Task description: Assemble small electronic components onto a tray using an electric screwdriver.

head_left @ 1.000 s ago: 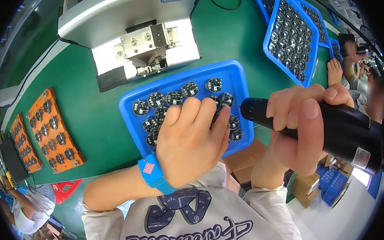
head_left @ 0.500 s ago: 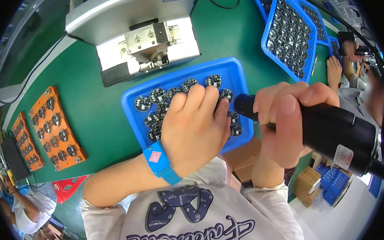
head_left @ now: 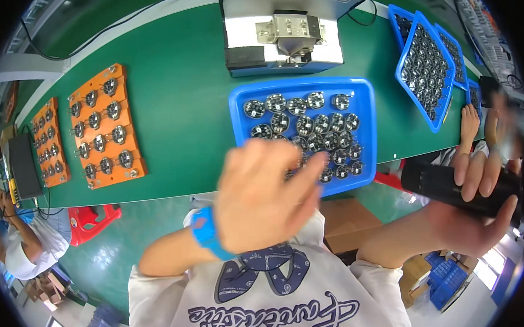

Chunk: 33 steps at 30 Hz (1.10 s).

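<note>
Racks (head_left: 107, 126), two of them and orange, lie on the green bench (head_left: 182, 100) well left of the blue tray (head_left: 368, 116), each seating parts (head_left: 119, 133) in rows, probably so they don't knock together. Over the tray's near left portion is the left hand (head_left: 266, 193), a blue strap (head_left: 207, 231) at its wrist; its fingers are loosely spread, but blur and the angle hide whether the fingertips touch or pinch anything. Just behind the tray stands a metal machine (head_left: 292, 38), seemingly placed for easy reach. In the tray lie discs (head_left: 305, 125), circuit faces mostly showing and gathered closely toward its right, perhaps to keep each face visible. Beyond the tray, to its upper right, far trays (head_left: 406, 85) carry similar round pieces (head_left: 427, 71), tightly packed, presumably to save room; a co-worker's hand (head_left: 470, 122) is just beside them. Right of the tray, apart from its rim, the right hand (head_left: 469, 227) grasps a thick black tool (head_left: 433, 179) around its body, front end toward the tray, likely held aside to clear the discs.
</note>
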Each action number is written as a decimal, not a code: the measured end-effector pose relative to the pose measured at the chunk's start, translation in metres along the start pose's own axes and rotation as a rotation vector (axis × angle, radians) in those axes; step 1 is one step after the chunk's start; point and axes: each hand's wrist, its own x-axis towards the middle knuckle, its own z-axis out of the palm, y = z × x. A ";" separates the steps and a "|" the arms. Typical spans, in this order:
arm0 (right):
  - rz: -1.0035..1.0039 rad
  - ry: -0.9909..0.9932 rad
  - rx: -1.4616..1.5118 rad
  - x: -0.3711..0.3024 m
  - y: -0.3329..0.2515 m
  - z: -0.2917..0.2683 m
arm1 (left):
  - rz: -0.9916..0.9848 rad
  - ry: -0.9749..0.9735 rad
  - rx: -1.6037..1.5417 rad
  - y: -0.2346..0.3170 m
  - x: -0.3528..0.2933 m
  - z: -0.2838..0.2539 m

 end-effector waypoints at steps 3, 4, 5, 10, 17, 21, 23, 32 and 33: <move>0.161 -0.074 0.213 -0.001 -0.005 -0.008 | -0.041 0.026 0.167 -0.032 -0.020 -0.044; 0.162 -0.075 0.219 -0.003 -0.005 -0.007 | -0.026 -0.010 0.251 -0.041 -0.020 -0.055; 0.166 -0.046 0.355 -0.007 -0.004 -0.007 | 0.006 -0.064 0.292 -0.048 -0.016 -0.061; 0.077 0.082 0.438 -0.027 0.009 -0.009 | 0.170 -0.292 0.384 -0.065 0.010 -0.073; 0.137 0.051 0.506 -0.053 0.018 -0.037 | 0.300 -0.473 0.478 -0.073 0.031 -0.077; 0.136 0.057 0.513 -0.059 0.016 -0.045 | 0.311 -0.460 0.498 -0.069 0.035 -0.074; 0.139 0.072 0.511 -0.062 0.013 -0.047 | 0.326 -0.419 0.491 -0.067 0.037 -0.071; 0.122 0.064 0.556 -0.075 0.019 -0.061 | 0.417 -0.399 0.461 -0.057 0.056 -0.051; 0.115 0.044 0.555 -0.076 0.020 -0.062 | 0.423 -0.403 0.482 -0.056 0.056 -0.051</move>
